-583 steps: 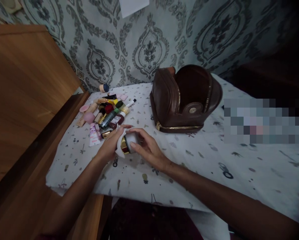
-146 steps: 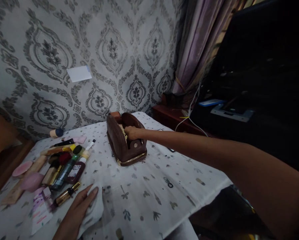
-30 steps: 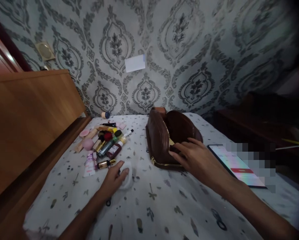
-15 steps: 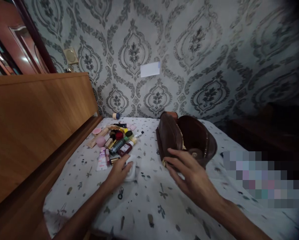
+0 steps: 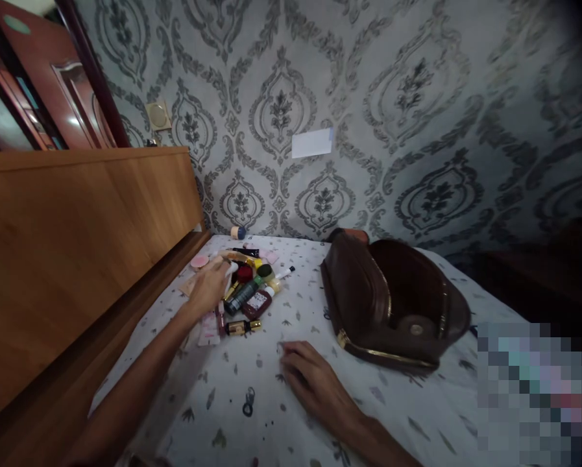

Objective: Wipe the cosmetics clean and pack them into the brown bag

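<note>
My left hand [image 5: 209, 287] is over the heap of cosmetics, its fingers closed round a small white rounded case [image 5: 231, 270] that they mostly hide. Beside and under it lie a dark green tube [image 5: 242, 295], a dark red bottle with a white label [image 5: 258, 302], a red-lidded jar [image 5: 244, 274] and a pink and white tube [image 5: 209, 329]. A small black and gold bottle [image 5: 242, 327] lies nearest me. My right hand [image 5: 315, 383] rests on the patterned cloth, fingers loosely bent and apart, holding nothing visible. To its right stands a brown bag [image 5: 356, 285], unzipped and gaping.
The cloth [image 5: 271, 402] with a leaf print covers the surface. A wooden panel [image 5: 86, 220] borders it on the left, and a papered wall [image 5: 281, 110] rises behind. Near the wall lies a small blue and beige item [image 5: 237, 232]. A blurred-out patch covers the lower right.
My left hand has carried the white case forward and left, onto the heap. My right hand has come away from the bag's front onto the cloth. The view has shifted slightly.
</note>
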The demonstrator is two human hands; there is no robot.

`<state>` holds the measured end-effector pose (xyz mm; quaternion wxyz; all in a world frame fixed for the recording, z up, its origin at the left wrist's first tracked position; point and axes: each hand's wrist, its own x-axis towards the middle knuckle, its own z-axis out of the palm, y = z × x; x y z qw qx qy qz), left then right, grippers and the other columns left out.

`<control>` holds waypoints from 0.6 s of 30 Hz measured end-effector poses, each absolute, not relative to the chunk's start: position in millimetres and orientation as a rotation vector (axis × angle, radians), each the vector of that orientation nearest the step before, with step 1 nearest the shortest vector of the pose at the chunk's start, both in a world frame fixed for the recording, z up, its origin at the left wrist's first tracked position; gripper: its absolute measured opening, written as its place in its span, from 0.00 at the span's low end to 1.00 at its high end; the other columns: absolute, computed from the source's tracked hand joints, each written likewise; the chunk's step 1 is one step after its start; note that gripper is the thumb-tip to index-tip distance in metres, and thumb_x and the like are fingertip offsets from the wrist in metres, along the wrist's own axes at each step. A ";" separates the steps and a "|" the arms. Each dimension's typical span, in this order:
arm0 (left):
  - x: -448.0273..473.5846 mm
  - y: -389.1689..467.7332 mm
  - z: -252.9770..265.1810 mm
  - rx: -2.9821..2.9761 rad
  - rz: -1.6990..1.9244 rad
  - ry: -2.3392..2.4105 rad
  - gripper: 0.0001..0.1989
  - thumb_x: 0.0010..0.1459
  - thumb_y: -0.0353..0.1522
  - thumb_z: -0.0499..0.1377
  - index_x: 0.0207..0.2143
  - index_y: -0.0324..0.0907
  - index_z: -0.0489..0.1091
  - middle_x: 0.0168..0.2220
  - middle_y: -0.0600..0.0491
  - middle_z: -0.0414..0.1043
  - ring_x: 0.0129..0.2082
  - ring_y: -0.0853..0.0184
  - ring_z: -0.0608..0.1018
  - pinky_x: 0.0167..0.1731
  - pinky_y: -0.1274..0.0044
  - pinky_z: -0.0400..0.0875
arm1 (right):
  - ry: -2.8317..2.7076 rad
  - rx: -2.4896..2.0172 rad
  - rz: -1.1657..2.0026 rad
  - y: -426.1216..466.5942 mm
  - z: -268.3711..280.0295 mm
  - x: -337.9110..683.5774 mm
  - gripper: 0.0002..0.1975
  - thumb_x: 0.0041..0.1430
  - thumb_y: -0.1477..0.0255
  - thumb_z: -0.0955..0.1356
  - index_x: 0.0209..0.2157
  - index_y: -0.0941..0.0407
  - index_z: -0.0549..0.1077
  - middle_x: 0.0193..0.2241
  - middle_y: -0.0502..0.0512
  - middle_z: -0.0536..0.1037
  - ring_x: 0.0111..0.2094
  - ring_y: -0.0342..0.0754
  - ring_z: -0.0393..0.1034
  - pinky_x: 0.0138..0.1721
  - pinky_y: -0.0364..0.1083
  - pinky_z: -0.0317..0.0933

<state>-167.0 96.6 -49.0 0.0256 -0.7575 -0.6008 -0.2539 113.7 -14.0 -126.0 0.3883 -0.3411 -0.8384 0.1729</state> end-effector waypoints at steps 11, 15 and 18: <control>-191.7 181.0 -42.4 -2.365 -0.352 -1.728 0.25 0.61 0.24 0.49 0.58 0.50 0.67 0.49 0.48 0.69 0.47 0.61 0.74 0.44 0.73 0.71 | -1.999 -1.018 0.697 -6.6 -126.8 120.8 0.11 0.67 0.72 0.62 0.38 0.57 0.75 0.39 0.59 0.78 0.41 0.48 0.74 0.43 0.46 0.69; -163.6 200.1 -48.5 -2.422 -0.140 -1.614 0.25 0.58 0.20 0.50 0.53 0.48 0.71 0.49 0.45 0.67 0.48 0.56 0.72 0.40 0.70 0.71 | -2.000 -0.994 0.693 -6.5 -125.1 121.9 0.10 0.67 0.74 0.62 0.38 0.57 0.75 0.37 0.57 0.79 0.40 0.47 0.75 0.42 0.45 0.69; -155.9 210.1 -44.2 -2.443 -0.011 -1.555 0.20 0.58 0.22 0.52 0.49 0.45 0.72 0.48 0.44 0.69 0.48 0.55 0.73 0.40 0.69 0.71 | -2.000 -0.982 0.690 -5.5 -124.3 121.7 0.10 0.67 0.74 0.61 0.38 0.57 0.74 0.36 0.56 0.79 0.39 0.46 0.74 0.40 0.44 0.69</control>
